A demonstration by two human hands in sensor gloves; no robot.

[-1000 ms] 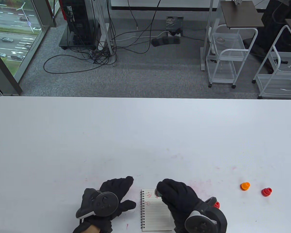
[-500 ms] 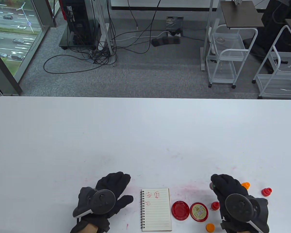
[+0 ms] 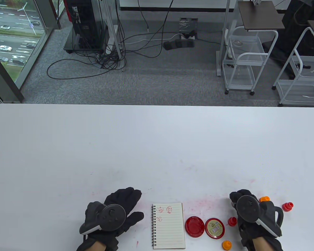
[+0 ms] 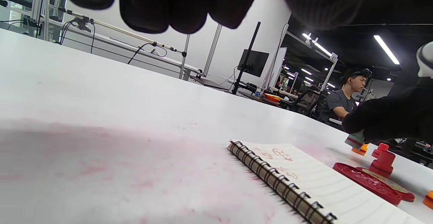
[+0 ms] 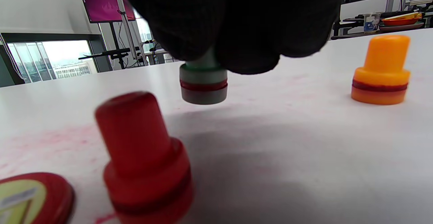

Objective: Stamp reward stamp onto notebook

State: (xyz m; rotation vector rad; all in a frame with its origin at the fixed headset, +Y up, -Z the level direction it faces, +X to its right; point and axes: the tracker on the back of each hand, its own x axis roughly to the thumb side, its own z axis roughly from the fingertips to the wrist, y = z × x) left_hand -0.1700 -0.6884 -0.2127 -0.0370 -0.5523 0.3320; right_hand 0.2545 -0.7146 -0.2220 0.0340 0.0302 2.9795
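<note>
- Your right hand (image 3: 253,217) is out at the table's (image 3: 157,146) right side, well apart from the notebook (image 3: 168,226), its fingers pinched around the top of the grey stamp (image 5: 203,83).
- In the right wrist view that stamp hangs upright from your fingertips (image 5: 250,48), its base a little above the table with a shadow under it. It has a green top edge and a red band.
- From the left wrist view the same stamp (image 4: 354,140) shows under your right glove, beyond the notebook.
- Your left hand (image 3: 115,214) lies palm down just left of the notebook, fingers spread and holding nothing. Whether it touches the table is not clear.
- The notebook lies open and flat, spiral binding on its left, with three red prints (image 3: 164,211) on the upper part of the lined page.
- Just right of the notebook sit the red ink pad (image 3: 195,226) and, touching it, its lid (image 3: 214,228) with a yellow label.
- A red stamp (image 3: 232,221) stands between the lid and your right hand; in the right wrist view it is close and blurred.
- An orange stamp (image 3: 264,199) stands just beyond your right hand, another red one (image 3: 287,206) further right, and a second orange one (image 3: 226,245) near the table's front edge.
- Pink ink smears (image 3: 206,202) mark the table around the notebook and pad.
</note>
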